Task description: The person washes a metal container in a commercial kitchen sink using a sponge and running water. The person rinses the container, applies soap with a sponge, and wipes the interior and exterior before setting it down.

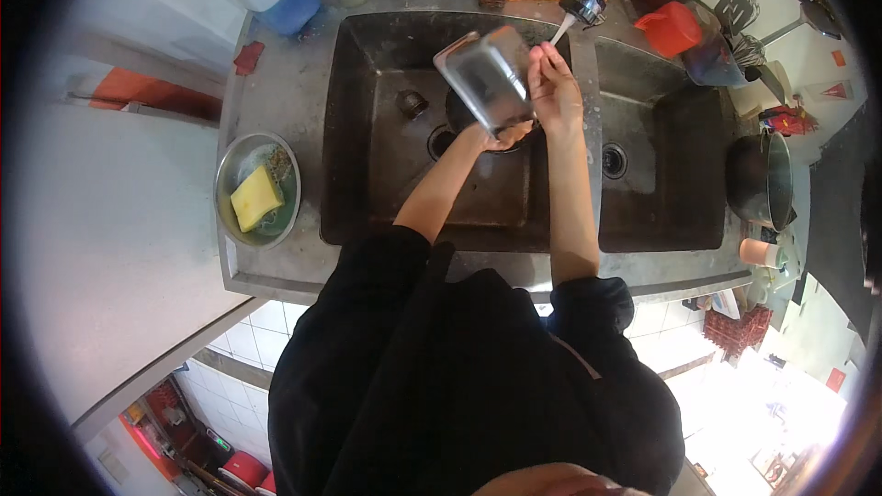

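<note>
My left hand (508, 136) grips the lower end of a shiny rectangular metal pan (486, 79), which is tilted above the left sink basin (420, 200). Beside the pan's right edge is my right hand (557, 93), its fingers raised under the stream from the faucet (584, 3). Whether those fingers touch the pan is hard to tell. Partly hidden behind the pan, a dark round vessel (455, 114) sits in the basin. A small dark cup-like object (412, 103) lies to its left.
A metal bowl (296, 196) holding a yellow sponge (256, 198) stands on the left ledge. The right basin (661, 200) has a drain. Along the right side are a red plastic jug (670, 29), hanging utensils and a large metal pot (761, 179). Bottles line the back.
</note>
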Tool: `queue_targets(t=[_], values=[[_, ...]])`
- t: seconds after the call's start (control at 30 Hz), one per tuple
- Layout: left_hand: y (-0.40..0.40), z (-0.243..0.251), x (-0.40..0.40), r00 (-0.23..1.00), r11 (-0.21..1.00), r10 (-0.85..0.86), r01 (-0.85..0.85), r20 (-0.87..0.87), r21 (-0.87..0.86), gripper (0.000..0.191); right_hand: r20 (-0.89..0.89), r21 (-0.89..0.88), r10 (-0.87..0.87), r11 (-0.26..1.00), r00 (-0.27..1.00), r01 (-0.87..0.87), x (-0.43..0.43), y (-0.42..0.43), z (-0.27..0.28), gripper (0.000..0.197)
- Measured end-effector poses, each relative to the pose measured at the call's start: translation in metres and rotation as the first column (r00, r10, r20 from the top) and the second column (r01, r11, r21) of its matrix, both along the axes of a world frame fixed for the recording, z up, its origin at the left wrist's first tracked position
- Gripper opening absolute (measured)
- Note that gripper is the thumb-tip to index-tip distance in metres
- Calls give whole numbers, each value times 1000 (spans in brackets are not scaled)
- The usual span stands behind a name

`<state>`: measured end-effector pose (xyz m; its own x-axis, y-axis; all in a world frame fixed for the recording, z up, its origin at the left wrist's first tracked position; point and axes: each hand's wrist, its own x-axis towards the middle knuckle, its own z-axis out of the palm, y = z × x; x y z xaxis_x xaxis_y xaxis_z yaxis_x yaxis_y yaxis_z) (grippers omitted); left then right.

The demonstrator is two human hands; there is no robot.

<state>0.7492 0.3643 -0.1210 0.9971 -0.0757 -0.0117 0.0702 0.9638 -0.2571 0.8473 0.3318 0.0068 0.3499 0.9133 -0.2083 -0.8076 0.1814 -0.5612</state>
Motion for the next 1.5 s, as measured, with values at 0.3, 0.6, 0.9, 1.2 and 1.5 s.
queue_targets(t=[0.3, 0.6, 0.9, 1.2, 1.5], values=[[10, -10, -40, 946, 991, -91, 116, 310, -62, 31, -397, 822, 805, 526, 441, -217, 22, 41, -19, 27], [10, -37, -37, 968, 987, 149, -156, -203, -21, 25, -208, 97, -88, 989, 974, 110, 48, 12, 12, 25], [22, 21, -46, 260, 115, 938, 397, -231, 911, 18, -367, 235, 168, 968, 915, -84, 34, 28, 4, 13], [6, 80, -4, 555, -582, 810, 717, 190, 383, 17, 939, -135, 257, 885, -227, 446, 117, 52, -18, 24], [5, 77, -7, 639, -853, 522, 413, 566, 320, 17, 636, -35, 277, 942, -720, 333, 181, 92, -89, 31]])
